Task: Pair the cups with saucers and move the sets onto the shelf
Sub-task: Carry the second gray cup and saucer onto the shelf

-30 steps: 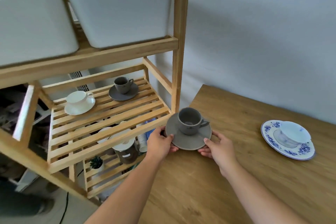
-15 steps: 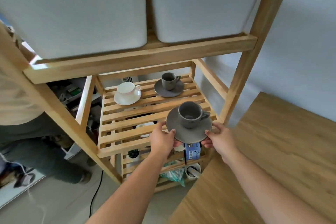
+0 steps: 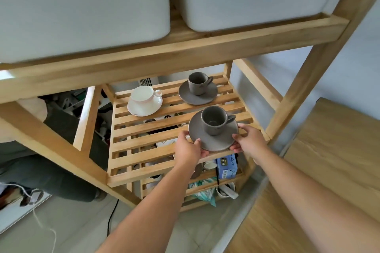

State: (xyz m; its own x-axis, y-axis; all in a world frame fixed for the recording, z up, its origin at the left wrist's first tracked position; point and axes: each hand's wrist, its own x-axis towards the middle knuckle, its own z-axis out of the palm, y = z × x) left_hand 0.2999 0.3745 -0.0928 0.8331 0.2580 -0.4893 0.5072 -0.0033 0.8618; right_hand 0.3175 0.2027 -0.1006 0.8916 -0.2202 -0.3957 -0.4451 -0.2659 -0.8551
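A grey cup stands upright on a grey saucer, its handle pointing right. My left hand grips the saucer's left rim and my right hand grips its right rim. The set is over the front right of the slatted wooden shelf; whether it touches the slats I cannot tell. Further back on the shelf sit a white cup on a white saucer and another grey cup on a grey saucer.
Two white storage bins fill the tier above, close over the shelf. A lower tier holds a blue box and small items. The wooden table lies to the right. A person's legs are at the left.
The grey cup and saucer, held in both hands, travelled left from the table edge to above the shelf's front right slats. My view swung left and closer; the blue-patterned set left the frame.
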